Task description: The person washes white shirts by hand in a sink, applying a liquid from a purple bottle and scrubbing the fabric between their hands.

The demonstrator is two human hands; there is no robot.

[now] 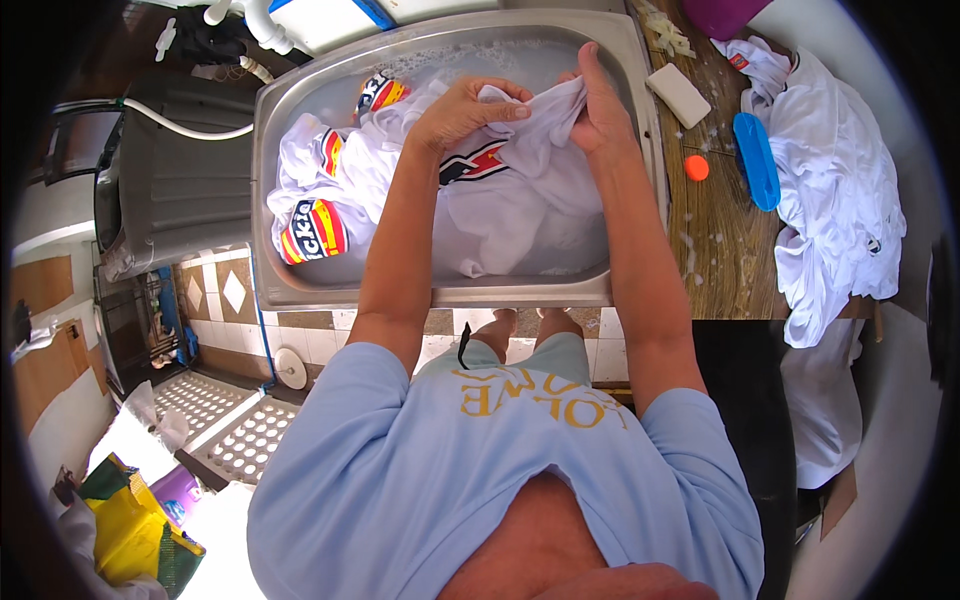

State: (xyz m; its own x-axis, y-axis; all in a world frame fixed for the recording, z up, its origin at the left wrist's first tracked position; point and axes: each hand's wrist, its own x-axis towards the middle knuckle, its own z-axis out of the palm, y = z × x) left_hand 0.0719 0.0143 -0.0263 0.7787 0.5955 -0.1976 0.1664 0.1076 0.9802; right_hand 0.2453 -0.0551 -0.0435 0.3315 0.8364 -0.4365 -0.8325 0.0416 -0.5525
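A wet white garment (540, 140) with black, red and yellow printed patches lies half sunk in cloudy water in the steel sink (440, 295). Over the sink's far right part, my left hand (468, 114) pinches a fold of it between thumb and fingers. My right hand (605, 115) grips the same cloth a little to the right, thumb pointing up and away. The cloth is lifted and stretched between the two hands; some fingertips are hidden by it. More bunched white cloth with a printed band (314, 232) floats at the left, and I cannot tell whether it is one piece.
To the right, a wooden counter (725, 270) bears a pale soap bar (679, 95), an orange cap (697, 168), a blue scrubbing brush (757, 162) and a heap of white clothes (840, 180) hanging over its edge. A dark grey bin (180, 180) and a white hose (190, 127) are at the left.
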